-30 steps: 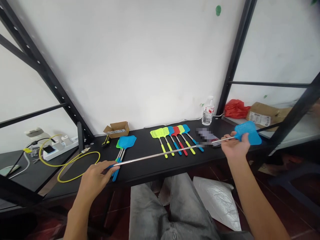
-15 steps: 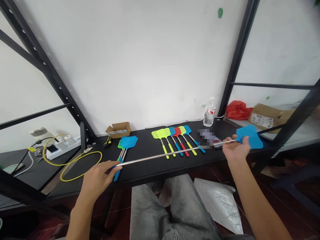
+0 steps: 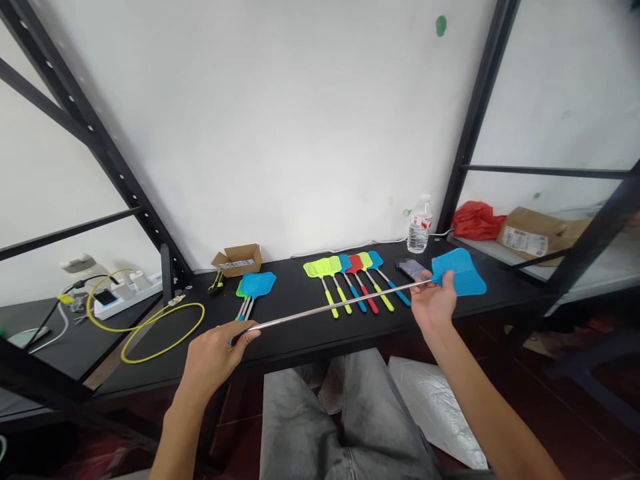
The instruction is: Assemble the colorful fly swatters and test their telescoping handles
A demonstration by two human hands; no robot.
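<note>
A blue fly swatter (image 3: 461,272) with a long silver telescopic rod stretches between my two hands above the table. My left hand (image 3: 219,350) is closed round its handle end, most of the handle hidden by the fingers. At the other end, my right hand (image 3: 434,298) grips the rod just below the blue head. A row of fly swatters (image 3: 356,265) in yellow, blue and red lies beneath and behind the rod. Close to my left hand is a smaller pile of swatters, a blue swatter (image 3: 257,285) on top and a green swatter (image 3: 242,289) under it.
An open cardboard box (image 3: 239,260) stands against the wall. A water bottle (image 3: 420,225) and a phone (image 3: 412,269) are at the right. A yellow cable (image 3: 188,306) loops at the left by a power strip (image 3: 129,293). Black metal posts (image 3: 477,93) flank the table (image 3: 300,333).
My right hand has moved left with the swatter's head, and my left hand has shifted slightly right. The span of rod between my hands looks shorter.
</note>
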